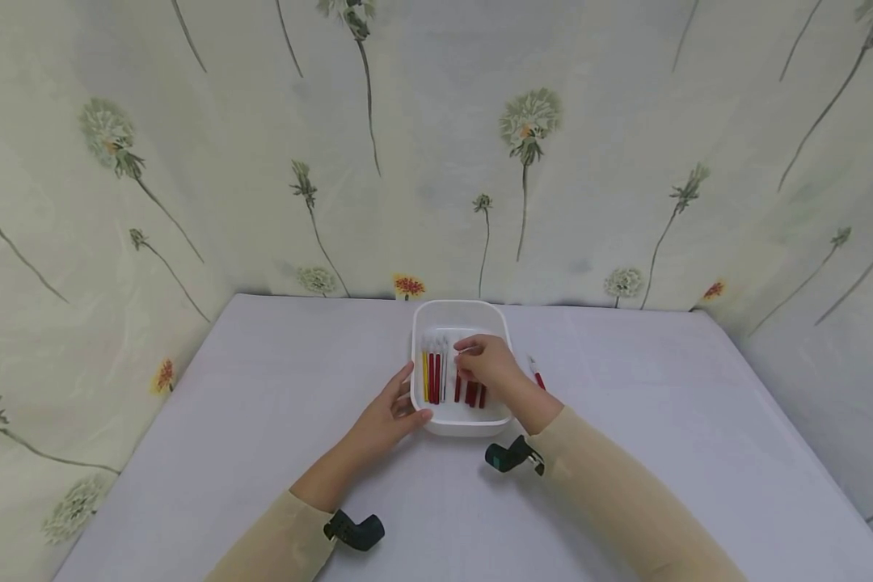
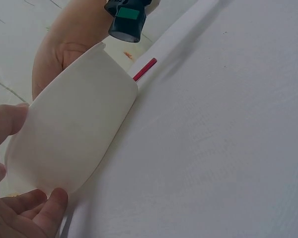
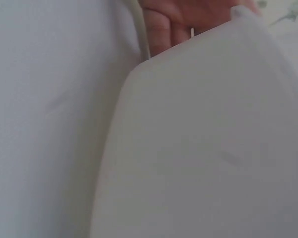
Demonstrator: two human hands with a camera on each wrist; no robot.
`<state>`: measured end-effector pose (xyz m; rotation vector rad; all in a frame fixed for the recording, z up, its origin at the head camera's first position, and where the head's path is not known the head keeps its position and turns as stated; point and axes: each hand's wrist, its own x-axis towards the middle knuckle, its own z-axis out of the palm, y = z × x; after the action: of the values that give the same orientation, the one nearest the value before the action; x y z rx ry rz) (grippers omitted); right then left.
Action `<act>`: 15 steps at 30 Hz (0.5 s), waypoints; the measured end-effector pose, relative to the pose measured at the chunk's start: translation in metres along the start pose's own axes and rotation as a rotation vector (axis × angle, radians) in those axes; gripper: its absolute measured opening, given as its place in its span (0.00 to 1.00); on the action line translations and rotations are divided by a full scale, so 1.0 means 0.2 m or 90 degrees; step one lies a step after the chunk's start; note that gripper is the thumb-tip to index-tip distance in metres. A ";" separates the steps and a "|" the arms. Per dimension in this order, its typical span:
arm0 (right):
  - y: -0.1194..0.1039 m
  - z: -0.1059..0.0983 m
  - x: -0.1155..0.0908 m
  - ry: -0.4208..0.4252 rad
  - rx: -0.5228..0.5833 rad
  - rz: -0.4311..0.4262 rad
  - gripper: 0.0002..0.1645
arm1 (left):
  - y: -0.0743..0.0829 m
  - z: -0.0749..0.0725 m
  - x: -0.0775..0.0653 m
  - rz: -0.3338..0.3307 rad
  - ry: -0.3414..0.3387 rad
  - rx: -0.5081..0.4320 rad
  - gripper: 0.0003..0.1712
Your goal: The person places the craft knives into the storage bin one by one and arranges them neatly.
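In the head view a white plastic tub (image 1: 460, 428) holds slim pen-like sticks with pale, see-through upper ends. At its left side are a yellow stick (image 1: 425, 376), two red ones (image 1: 433, 380) and a clear one (image 1: 444, 376). My left hand (image 1: 387, 416) grips the tub's near left corner, thumb at the rim and fingers along the outer wall. Inside the tub, my right hand (image 1: 489, 364) pinches a red stick (image 1: 457, 388) near its upper end. More red sticks (image 1: 471, 394) lie below that hand, partly hidden by it.
Another red stick (image 1: 538, 378) lies on the white-covered table (image 1: 320, 347), just right of the tub. A flower-printed cloth (image 1: 436, 162) hangs behind the table. Dark wrist cameras (image 1: 505, 456) are strapped to both sleeves.
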<state>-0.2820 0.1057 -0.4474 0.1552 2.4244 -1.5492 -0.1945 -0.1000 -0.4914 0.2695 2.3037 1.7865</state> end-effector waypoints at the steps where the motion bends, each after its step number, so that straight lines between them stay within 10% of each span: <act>1: 0.00 -0.01 0.00 -0.002 -0.005 -0.007 0.18 | 0.00 0.00 0.00 0.000 0.001 0.000 0.51; 15: -0.04 -0.23 -0.11 -0.034 -0.006 -0.059 0.22 | 0.01 0.01 -0.01 0.018 0.008 0.010 0.50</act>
<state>-0.2700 0.1454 -0.4163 -0.0002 2.4287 -1.5590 -0.1928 -0.0987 -0.4893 0.2967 2.3352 1.7882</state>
